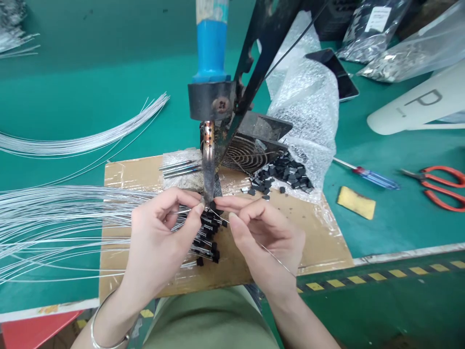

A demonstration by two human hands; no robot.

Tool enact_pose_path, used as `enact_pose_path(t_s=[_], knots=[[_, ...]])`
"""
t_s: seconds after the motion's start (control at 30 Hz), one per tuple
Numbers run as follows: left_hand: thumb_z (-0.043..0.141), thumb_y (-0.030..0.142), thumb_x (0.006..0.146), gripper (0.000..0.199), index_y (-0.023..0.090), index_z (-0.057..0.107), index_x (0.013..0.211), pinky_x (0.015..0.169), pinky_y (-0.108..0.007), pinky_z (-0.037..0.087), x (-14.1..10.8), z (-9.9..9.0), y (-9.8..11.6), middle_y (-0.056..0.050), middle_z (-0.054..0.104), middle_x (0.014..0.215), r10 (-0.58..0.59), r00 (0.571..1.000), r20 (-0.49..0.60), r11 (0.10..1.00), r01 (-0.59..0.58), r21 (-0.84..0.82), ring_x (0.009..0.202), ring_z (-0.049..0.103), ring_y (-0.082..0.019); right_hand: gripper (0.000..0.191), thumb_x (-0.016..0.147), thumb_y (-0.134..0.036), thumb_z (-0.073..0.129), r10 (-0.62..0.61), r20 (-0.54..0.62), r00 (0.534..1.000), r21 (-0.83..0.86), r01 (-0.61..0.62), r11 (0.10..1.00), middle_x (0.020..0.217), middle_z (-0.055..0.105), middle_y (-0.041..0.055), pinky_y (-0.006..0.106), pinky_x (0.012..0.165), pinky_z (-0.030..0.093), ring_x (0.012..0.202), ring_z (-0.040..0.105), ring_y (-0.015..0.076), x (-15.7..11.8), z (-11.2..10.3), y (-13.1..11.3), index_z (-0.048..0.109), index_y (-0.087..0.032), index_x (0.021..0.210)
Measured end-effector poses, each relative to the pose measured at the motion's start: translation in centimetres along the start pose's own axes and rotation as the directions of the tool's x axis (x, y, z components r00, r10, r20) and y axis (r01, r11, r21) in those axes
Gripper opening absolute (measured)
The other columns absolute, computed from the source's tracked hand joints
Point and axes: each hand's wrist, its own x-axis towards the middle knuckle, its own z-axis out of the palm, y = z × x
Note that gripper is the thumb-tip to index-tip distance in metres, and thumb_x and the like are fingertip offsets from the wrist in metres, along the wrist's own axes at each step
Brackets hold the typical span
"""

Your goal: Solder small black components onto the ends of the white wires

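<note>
A soldering iron with a blue handle hangs tip down in a black bracket. Just left of its tip, my left hand pinches a thin white wire; the wire's very end is hidden at the fingertips. My right hand is closed on a strand of solder wire, which runs across the palm and up towards the tip. Under my hands lie several white wires with small black connectors on their ends, resting on a cardboard sheet.
Behind the iron stands a small fan. Loose black pieces are heaped on bubble wrap. To the right lie a yellow sponge, a screwdriver and red-handled scissors. Another wire bundle rests at the left.
</note>
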Motion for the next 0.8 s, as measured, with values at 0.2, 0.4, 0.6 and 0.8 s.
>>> enact_pose_path(t_s=[0.2,0.4,0.6,0.8], knots=[[0.074,0.011,0.083,0.013,0.021,0.073,0.075,0.052,-0.019,0.043,-0.06,-0.04,0.14,0.001,0.079,0.082,-0.005,1.000,0.000,1.000,0.005,-0.008,0.064,0.065,-0.010,0.022,0.097,-0.015,0.074,0.001,-0.005,1.000,0.003,-0.001,1.000,0.110,0.086,0.0041,0.031,0.096,0.063,0.103,0.082,0.0191,0.03,0.13,-0.02,0.065,-0.024,0.079],[0.075,0.012,0.083,0.013,0.021,0.073,0.074,0.055,-0.019,0.045,0.07,0.07,0.04,0.001,0.080,0.082,-0.027,1.000,0.013,1.000,0.027,-0.013,0.066,0.066,-0.010,0.023,0.096,-0.011,0.073,-0.011,0.022,1.000,0.016,0.011,1.000,0.111,0.086,0.0041,0.031,0.097,0.062,0.104,0.082,0.0194,0.03,-0.15,0.01,0.065,-0.024,0.080],[0.074,0.011,0.083,0.013,0.021,0.074,0.075,0.055,-0.019,0.045,0.07,0.02,-0.22,0.002,0.079,0.082,-0.020,1.000,0.017,1.000,0.020,-0.021,0.066,0.066,-0.009,0.022,0.096,-0.012,0.074,-0.002,0.006,1.000,0.015,0.002,1.000,0.110,0.086,0.0034,0.029,0.094,0.062,0.102,0.081,0.0178,-0.03,-0.11,0.24,0.066,-0.024,0.080],[0.075,0.013,0.084,0.012,0.021,0.075,0.075,0.058,-0.020,0.048,-0.09,-0.03,-0.17,0.001,0.080,0.083,-0.015,1.000,0.010,1.000,0.015,-0.019,0.069,0.068,-0.011,0.022,0.096,-0.013,0.075,0.000,0.001,1.000,0.015,0.000,1.000,0.110,0.086,0.0024,0.027,0.094,0.061,0.101,0.082,0.0169,-0.13,-0.04,0.22,0.066,-0.024,0.080]])
